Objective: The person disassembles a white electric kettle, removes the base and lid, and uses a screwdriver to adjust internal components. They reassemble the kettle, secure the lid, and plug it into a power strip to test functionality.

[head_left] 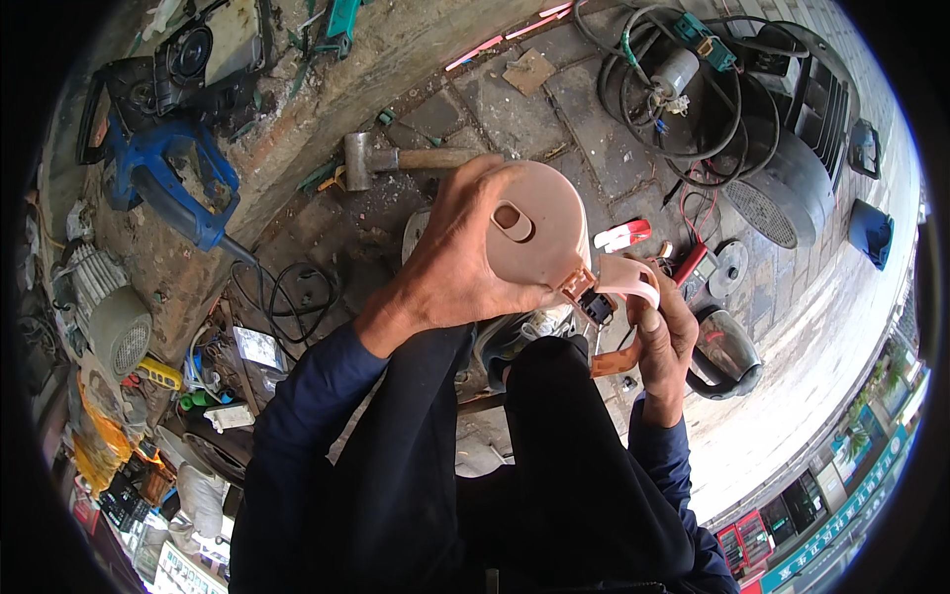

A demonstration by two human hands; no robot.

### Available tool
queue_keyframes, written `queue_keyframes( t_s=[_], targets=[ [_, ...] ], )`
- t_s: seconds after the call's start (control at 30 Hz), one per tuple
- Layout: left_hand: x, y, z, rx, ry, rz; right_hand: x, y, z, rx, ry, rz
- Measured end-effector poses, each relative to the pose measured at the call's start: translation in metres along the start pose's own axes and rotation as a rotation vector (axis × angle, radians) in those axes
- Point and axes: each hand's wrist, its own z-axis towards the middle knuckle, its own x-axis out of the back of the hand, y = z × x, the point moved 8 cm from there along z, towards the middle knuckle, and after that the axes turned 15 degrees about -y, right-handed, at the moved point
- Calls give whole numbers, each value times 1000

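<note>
- Ledge (297,139): concrete, its edge slanting past, left of and beyond the left hand.
- Paving (495,99): some free room beyond the hands, between ledge and grey housing (787,193).
- Pavement (757,436): pale, broad open stretch, right of the right hand.
- Hammer (359,163): on paving, just beyond the left hand.
- Kettle (554,213): pink, between the hands, raised.
- Left hand (445,252): spread wide round kettle's side.
- Right hand (668,342): thumb and fingers narrow, pinching handle (628,274).
</note>
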Motion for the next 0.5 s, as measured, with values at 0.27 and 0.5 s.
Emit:
queue_keyframes(
  t_s=[0.27, 0.5],
  targets=[
    [1, 2, 2, -4, 29, -26, -13, -28, -2, 158, 60, -526],
    [1, 2, 2, 8, 22, -29, -21, -29, -7, 146, 77, -637]
  ],
)
